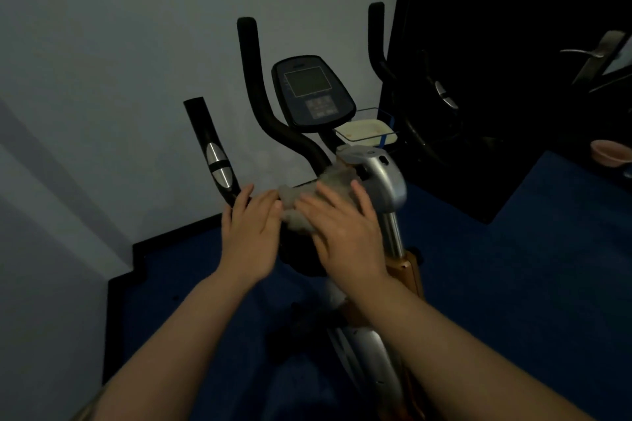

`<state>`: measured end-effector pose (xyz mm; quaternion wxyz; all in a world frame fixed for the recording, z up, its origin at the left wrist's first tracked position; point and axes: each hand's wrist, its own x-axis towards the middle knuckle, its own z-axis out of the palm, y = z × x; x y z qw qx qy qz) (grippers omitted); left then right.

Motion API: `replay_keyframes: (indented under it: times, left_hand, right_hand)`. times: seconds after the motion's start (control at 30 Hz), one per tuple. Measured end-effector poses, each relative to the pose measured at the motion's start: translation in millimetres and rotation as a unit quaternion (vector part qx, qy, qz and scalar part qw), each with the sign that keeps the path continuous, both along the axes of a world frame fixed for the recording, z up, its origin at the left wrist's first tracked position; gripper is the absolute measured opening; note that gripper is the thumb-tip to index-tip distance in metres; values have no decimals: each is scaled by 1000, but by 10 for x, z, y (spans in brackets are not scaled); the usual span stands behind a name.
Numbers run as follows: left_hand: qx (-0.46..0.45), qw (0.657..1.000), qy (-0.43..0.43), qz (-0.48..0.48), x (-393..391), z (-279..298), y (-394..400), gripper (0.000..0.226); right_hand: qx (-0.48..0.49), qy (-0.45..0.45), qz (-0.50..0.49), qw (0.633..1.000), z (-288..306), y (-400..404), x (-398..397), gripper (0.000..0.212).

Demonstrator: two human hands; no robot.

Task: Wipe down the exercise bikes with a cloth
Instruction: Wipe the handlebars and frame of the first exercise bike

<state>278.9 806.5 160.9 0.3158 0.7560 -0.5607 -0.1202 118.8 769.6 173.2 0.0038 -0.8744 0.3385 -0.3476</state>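
An exercise bike (383, 178) stands against the pale wall, with black handlebars (251, 85), a console screen (309, 92) and a silver head on its post. A grey cloth (309, 196) lies bunched over the handlebar joint just left of the silver head. My right hand (342, 232) lies flat on the cloth, pressing it onto the bar, fingers spread. My left hand (251, 232) rests beside it, fingertips touching the cloth's left edge and the lower black handle (213, 154). The bike's lower frame is partly hidden by my arms.
A clear tray (367, 131) with a pale insert sits right of the console. A dark door with a metal handle (595, 55) is at the right, and a pink bowl (610, 152) lies beyond on the blue floor (513, 267). The wall's black skirting runs behind the bike.
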Motion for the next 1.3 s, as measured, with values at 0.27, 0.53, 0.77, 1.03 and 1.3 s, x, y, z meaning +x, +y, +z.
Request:
replay_keyframes:
  times: [0.27, 0.53, 0.77, 1.03, 1.3]
  left_hand:
    - [-60, 997, 53, 16, -65, -38, -1, 56]
    - [-39, 999, 24, 7, -40, -22, 10, 59]
    - [-33, 999, 31, 11, -52, -3, 28, 55]
    - [-49, 998, 34, 29, -73, 36, 21, 56]
    - [-16, 999, -14, 29, -26, 60, -25, 50]
  right_hand:
    - [-5, -29, 29, 999, -367, 277, -132, 42]
    - [42, -69, 25, 996, -172, -45, 71, 47]
    - [-20, -24, 73, 997, -292, 136, -173, 44]
    - [87, -75, 73, 991, -156, -45, -8, 45]
    - [152, -18, 68, 986, 103, -262, 150, 26]
